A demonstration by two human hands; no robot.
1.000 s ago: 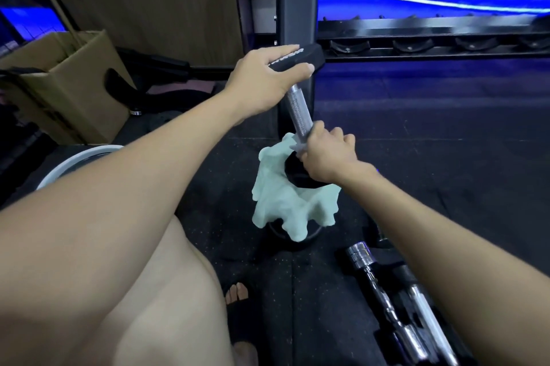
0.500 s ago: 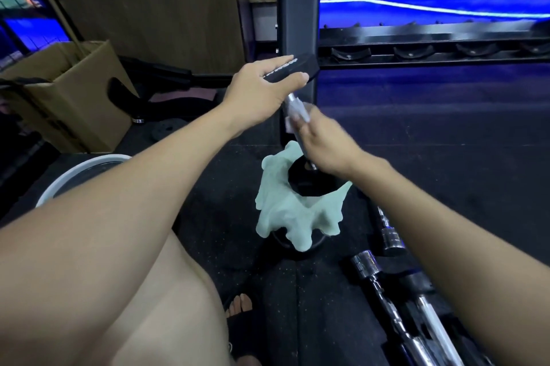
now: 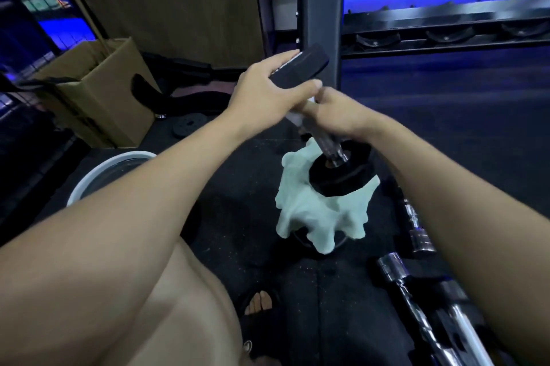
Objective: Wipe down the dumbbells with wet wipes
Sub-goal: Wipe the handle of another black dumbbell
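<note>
Standing on end on the dark rubber floor [image 3: 372, 291], the dumbbell [image 3: 333, 151] tilts toward the upper left, its lower black weight [image 3: 342, 176] resting on a crumpled pale green cloth [image 3: 315, 217] that spills out beneath it. The left hand [image 3: 268, 95] grips the upper black weight [image 3: 300, 68], fingers over its top edge and thumb pressed along its near face. The right hand [image 3: 336, 112] is curled around the metal handle just below that upper weight, touching the left thumb; a scrap of white wipe [image 3: 293, 118] shows at the handle between the two hands, but motion blur hides how much of it the fingers cover. Only the lower stretch of the chrome handle is visible, running down into the bottom weight. Near the floor's lower right corner lie several loose chrome bars [image 3: 416, 300], partly hidden by the right forearm. Toward the left edge sits a white-rimmed bucket [image 3: 98, 175], and behind it an open cardboard box [image 3: 101, 92]. A dark metal rack [image 3: 446, 26] with curved cradles spans the far right, its upright post rising directly behind the hands.
</note>
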